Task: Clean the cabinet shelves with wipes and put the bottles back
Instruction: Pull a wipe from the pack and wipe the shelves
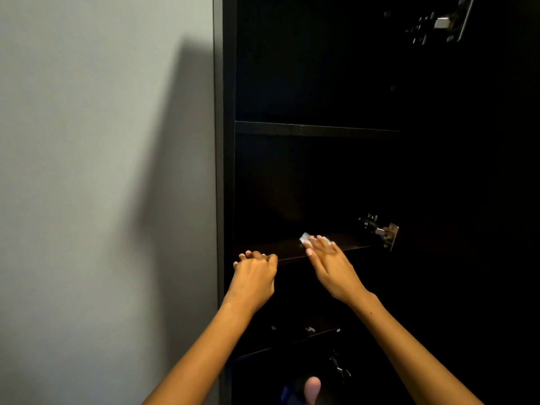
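Item: dark cabinet (228, 171), open-fronted, set against a pale wall (102, 141); door hinges (385, 232) are seen at its right side

Shelves: an upper shelf (315, 129) and a middle shelf (277, 249) are shown bare of bottles; a lower shelf (292, 337) is partly seen below, its contents too dark to be told

Wipe (305, 238): a small pale piece, laid flat on the middle shelf and pressed under the fingertips of the right hand (330, 264). The fingers are held straight and spread over it, not curled

Left hand (254, 273): curled over the front edge of the middle shelf near its left end, gripped as a brace

Governing relation: the shelf's long axis is run left to right, across the reach of both arms. The wipe is placed about mid-length, directly beyond the right hand; the unwiped stretch toward the hinge is judged nearer that hand, while the left end is occupied by the bracing hand

Bottles: none can be identified; a blurred object (312, 388) at the bottom edge cannot be named

Stage, as judged: wiping under way, bottles not yet returned
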